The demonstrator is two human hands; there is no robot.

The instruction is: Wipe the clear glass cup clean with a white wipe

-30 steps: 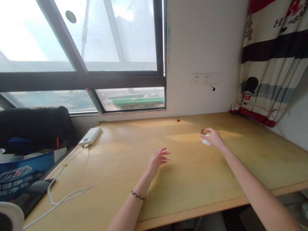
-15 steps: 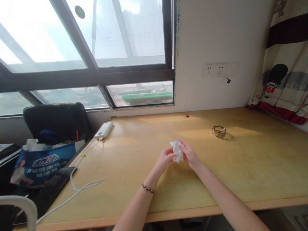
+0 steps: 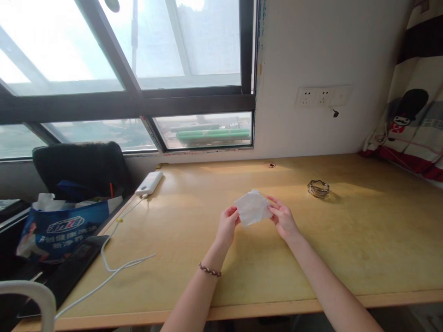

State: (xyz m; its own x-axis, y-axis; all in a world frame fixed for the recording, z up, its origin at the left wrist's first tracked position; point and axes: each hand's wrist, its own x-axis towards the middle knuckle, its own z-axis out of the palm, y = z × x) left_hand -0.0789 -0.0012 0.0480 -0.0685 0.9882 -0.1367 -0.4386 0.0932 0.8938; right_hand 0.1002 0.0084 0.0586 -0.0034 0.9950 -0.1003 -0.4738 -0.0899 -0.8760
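A thin white tissue (image 3: 253,208) is spread out between my two hands, above the middle of the wooden desk (image 3: 194,258). My left hand (image 3: 228,225) pinches its left edge; a braided bracelet (image 3: 209,270) circles that wrist. On the opposite side, the fingers of my right hand (image 3: 282,217) close on the tissue's right edge. Farther back to the right, apart from both hands, lies a dark metallic bangle-like ring (image 3: 318,189).
At the desk's left edge a white power bank (image 3: 149,183) has a white cable (image 3: 107,263) plugged in. Left of the desk are a blue bag (image 3: 65,230) and a dark chair (image 3: 81,168). Wall sockets (image 3: 314,97) and a curtain (image 3: 415,110) are behind.
The tissue was crumpled and bunched between my fingers; now it is opened out flat. My hands have moved apart, and the view has shifted slightly.
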